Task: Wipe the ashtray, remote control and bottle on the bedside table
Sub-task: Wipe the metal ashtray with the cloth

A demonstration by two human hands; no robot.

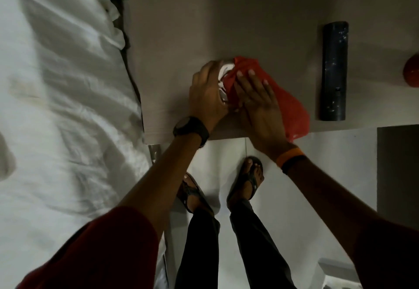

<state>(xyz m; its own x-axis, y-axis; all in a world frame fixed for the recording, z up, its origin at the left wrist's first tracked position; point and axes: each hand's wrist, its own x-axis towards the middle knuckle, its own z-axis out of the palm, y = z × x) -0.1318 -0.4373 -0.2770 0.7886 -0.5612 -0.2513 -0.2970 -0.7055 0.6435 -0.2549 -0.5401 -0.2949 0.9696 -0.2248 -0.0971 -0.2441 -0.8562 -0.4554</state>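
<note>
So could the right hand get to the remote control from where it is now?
Probably yes. The remote control lies bare on the bedside table, just right of the right hand, nothing between them. That hand is pressing the red cloth, though, so it must let go first.

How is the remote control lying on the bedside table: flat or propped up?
Flat. The remote control lies lengthwise on the bedside table, untouched, right of the right hand pressing the red cloth.

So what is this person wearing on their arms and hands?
Both hands are bare, no gloves. The left hand has a dark, round-faced wristwatch on its wrist and a dark red sleeve pushed up the forearm. The right hand has an orange wristband beside a dark band.
</note>
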